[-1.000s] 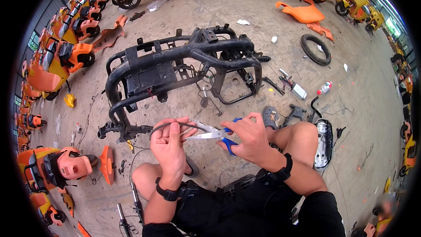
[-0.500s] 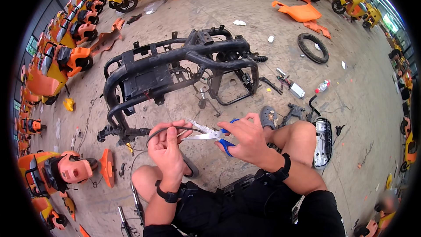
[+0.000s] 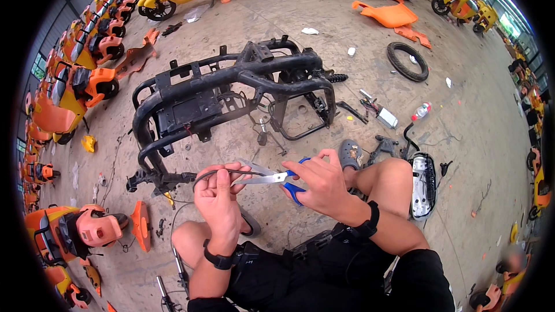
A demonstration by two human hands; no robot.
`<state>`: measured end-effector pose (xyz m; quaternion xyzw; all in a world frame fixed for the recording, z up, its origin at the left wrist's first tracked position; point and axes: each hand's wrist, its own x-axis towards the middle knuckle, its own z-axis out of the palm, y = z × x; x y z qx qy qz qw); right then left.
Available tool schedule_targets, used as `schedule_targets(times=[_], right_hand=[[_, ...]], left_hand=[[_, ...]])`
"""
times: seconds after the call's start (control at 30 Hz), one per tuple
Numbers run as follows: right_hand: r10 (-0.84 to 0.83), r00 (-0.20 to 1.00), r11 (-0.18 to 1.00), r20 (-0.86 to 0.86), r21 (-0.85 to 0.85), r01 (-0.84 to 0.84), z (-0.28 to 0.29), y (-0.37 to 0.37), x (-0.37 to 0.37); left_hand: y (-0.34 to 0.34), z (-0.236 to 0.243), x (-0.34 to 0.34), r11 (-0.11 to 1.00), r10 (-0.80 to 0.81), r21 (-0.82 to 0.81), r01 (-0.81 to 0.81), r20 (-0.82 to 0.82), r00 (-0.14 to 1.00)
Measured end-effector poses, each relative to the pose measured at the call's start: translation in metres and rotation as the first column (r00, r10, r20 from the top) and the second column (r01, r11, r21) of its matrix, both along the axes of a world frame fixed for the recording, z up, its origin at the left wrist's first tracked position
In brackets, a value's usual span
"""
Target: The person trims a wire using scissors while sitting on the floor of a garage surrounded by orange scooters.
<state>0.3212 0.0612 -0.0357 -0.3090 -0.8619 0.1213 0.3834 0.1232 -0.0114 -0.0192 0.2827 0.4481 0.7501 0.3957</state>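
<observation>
Between the thumb and fingers of my left hand (image 3: 218,196) a thin black cable (image 3: 236,171) is pinched, its end reaching right between the scissor blades. My right hand (image 3: 322,188) grips a pair of scissors (image 3: 272,178) by the blue handles. The metal blades point left and stand apart, their tips close to my left fingers. Just beyond my hands a black scooter frame (image 3: 225,89) of bent tubes lies on the floor, some loose wires hanging from it.
On the concrete floor lie a tyre (image 3: 408,62), an orange panel (image 3: 386,15), a bottle (image 3: 421,111), a silver box (image 3: 386,117) and a white-and-black part (image 3: 424,185) by my right knee. Scooters (image 3: 69,101) stand in rows at the left and back.
The scissors have moved slightly left along the cable, with the blades still apart. The surroundings have shifted a little left in the view.
</observation>
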Motion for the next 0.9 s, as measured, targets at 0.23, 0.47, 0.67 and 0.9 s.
schedule_targets(times=[0.23,0.47,0.67,0.9], right_hand=[[-0.023,0.999,0.999,0.024,0.035,0.022,-0.0003,0.0014,0.0016],[0.002,1.0,1.0,0.014,0.011,-0.002,-0.0005,-0.0004,0.0023],[0.014,0.999,1.0,0.042,0.021,-0.015,0.0021,0.0005,0.0047],[-0.021,0.996,0.998,-0.081,-0.055,0.017,-0.0036,0.0047,0.0024]], left_hand=[[0.0008,-0.0004,0.0002,0.999,-0.02,-0.024,0.021,0.063,0.998],[0.0004,-0.0009,-0.0033,0.996,-0.034,-0.077,0.044,0.12,0.992],[-0.0008,-0.0058,-0.0085,0.994,-0.057,-0.082,0.07,0.145,0.988],[-0.0003,-0.0065,-0.0057,0.997,-0.05,-0.056,0.058,0.136,0.989]])
